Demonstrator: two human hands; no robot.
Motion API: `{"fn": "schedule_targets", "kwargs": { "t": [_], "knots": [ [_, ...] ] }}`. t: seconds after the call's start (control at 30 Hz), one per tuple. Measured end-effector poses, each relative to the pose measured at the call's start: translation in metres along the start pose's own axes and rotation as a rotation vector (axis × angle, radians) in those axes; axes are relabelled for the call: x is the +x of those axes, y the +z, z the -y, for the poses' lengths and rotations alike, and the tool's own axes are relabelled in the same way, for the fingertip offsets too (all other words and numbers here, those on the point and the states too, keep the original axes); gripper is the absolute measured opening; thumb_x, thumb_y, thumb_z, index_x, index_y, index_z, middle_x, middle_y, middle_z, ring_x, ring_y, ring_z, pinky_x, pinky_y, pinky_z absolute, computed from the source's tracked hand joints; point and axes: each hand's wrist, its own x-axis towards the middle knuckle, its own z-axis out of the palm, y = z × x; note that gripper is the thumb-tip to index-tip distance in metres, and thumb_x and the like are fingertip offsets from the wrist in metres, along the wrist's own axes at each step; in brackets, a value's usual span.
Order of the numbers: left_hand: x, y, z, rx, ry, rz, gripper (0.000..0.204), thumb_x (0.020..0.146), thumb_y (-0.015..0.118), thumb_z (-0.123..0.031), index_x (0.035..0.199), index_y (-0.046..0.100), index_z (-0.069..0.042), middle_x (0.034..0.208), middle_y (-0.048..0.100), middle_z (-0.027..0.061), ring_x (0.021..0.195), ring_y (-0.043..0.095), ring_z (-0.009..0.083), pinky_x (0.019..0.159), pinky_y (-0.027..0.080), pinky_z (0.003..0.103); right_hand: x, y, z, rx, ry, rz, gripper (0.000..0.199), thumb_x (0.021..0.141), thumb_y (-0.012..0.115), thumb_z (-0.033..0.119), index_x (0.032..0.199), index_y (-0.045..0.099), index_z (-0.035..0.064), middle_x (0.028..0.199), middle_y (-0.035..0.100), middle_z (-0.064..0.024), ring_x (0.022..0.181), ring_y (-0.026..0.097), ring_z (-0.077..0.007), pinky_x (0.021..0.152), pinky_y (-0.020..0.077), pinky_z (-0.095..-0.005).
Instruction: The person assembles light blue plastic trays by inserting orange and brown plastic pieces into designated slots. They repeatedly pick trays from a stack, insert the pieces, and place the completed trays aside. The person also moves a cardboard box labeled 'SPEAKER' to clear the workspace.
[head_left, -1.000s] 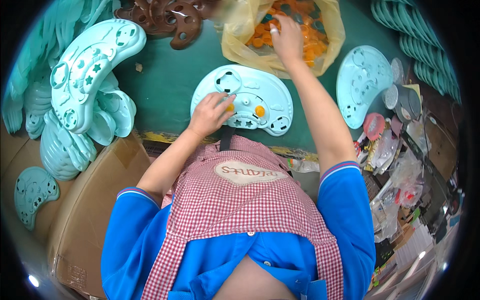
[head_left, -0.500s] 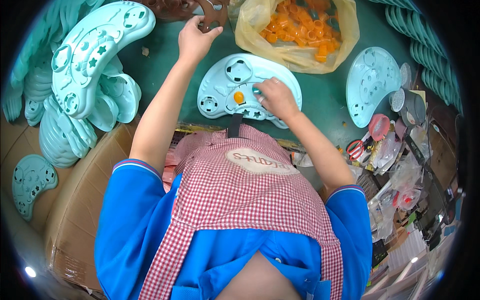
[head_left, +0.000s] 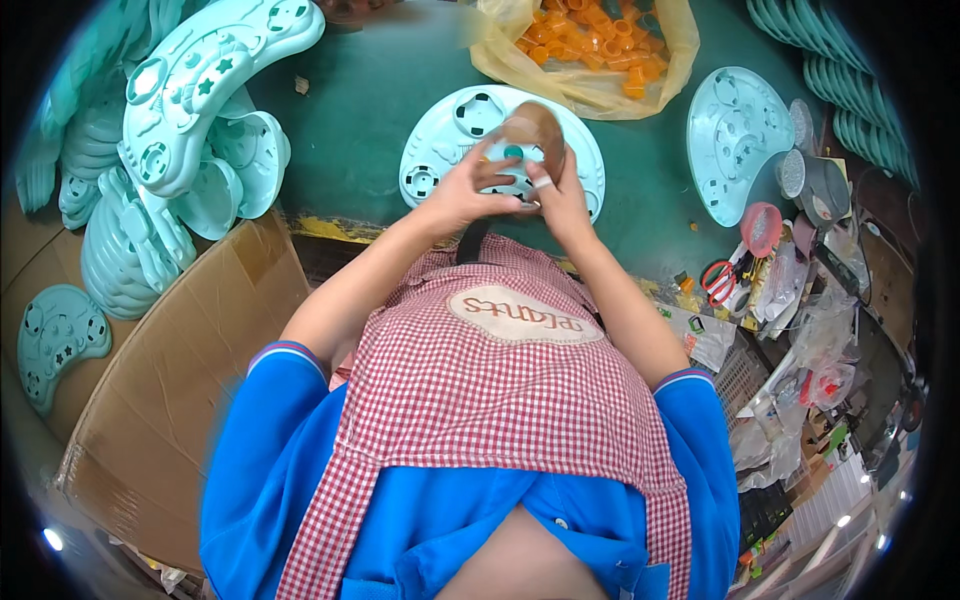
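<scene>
A pale teal plastic panel point(head_left: 430, 150), curved like a toy game controller with round openings, lies on the green table before me. Over its right half is a brown plastic piece point(head_left: 540, 120), smeared by motion. My left hand point(head_left: 462, 195) grips it from the left, fingers curled toward its lower edge. My right hand point(head_left: 563, 205), with a white band on one finger, holds its right side. A small green button point(head_left: 513, 152) shows between my hands. The orange button seen earlier on the panel is hidden or blurred now.
A yellowish bag point(head_left: 682, 75) of orange plastic parts point(head_left: 600, 45) stands behind the panel. Another teal panel point(head_left: 735, 140) lies right, near red-handled scissors point(head_left: 717, 280) and clutter. Teal shells point(head_left: 220, 75) pile up at left above a cardboard box point(head_left: 190, 370).
My left hand has come from the back of the table to the panel, bringing a brown piece. My right hand has shifted slightly and now meets it there.
</scene>
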Motion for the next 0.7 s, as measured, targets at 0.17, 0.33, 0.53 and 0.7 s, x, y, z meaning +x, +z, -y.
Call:
{"fn": "schedule_targets", "kwargs": {
  "t": [0.17, 0.33, 0.53, 0.7],
  "knots": [
    [-0.002, -0.018, 0.041, 0.653, 0.127, -0.100, 0.073, 0.068, 0.079, -0.020, 0.134, 0.051, -0.013, 0.122, 0.057, 0.0121, 0.093, 0.062, 0.0346, 0.078, 0.052, 0.039, -0.014, -0.018, 0.001, -0.755, -0.173, 0.017, 0.071, 0.073, 0.078, 0.039, 0.131, 0.051, 0.0076, 0.124, 0.052, -0.0159, 0.102, 0.058, -0.0318, 0.085, 0.0490, -0.0385],
    [0.007, -0.019, 0.064, 1.285, 0.362, -0.212, 0.068, 0.069, 0.078, -0.036, 0.132, 0.055, -0.022, 0.147, 0.038, 0.0035, 0.133, 0.033, 0.0357, 0.103, 0.028, 0.055, 0.007, -0.015, -0.032, -1.146, -0.479, -0.127, 0.084, 0.067, 0.081, 0.043, 0.137, 0.047, 0.0123, 0.146, 0.037, -0.0115, 0.133, 0.036, -0.0335, 0.100, 0.0349, -0.0591],
    [0.030, -0.041, 0.054, 1.276, 0.161, 0.120, 0.089, 0.057, 0.086, -0.037, 0.137, 0.047, -0.038, 0.144, 0.039, -0.0031, 0.136, 0.028, 0.0409, 0.100, 0.034, 0.067, 0.021, -0.053, -0.020, -1.302, -0.365, 0.339, 0.104, 0.058, 0.085, 0.043, 0.145, 0.034, 0.0184, 0.158, 0.014, -0.0045, 0.142, 0.019, -0.0336, 0.103, 0.0257, -0.0687],
    [0.021, -0.036, 0.049, 1.306, 0.166, 0.093, 0.095, 0.053, 0.087, -0.032, 0.138, 0.045, -0.039, 0.139, 0.043, -0.0028, 0.132, 0.032, 0.0432, 0.102, 0.037, 0.059, 0.016, -0.044, -0.034, -1.151, -0.524, 0.287, 0.103, 0.054, 0.087, 0.039, 0.142, 0.038, 0.0183, 0.150, 0.029, -0.0078, 0.136, 0.029, -0.0338, 0.104, 0.0302, -0.0601]
  ]
}}
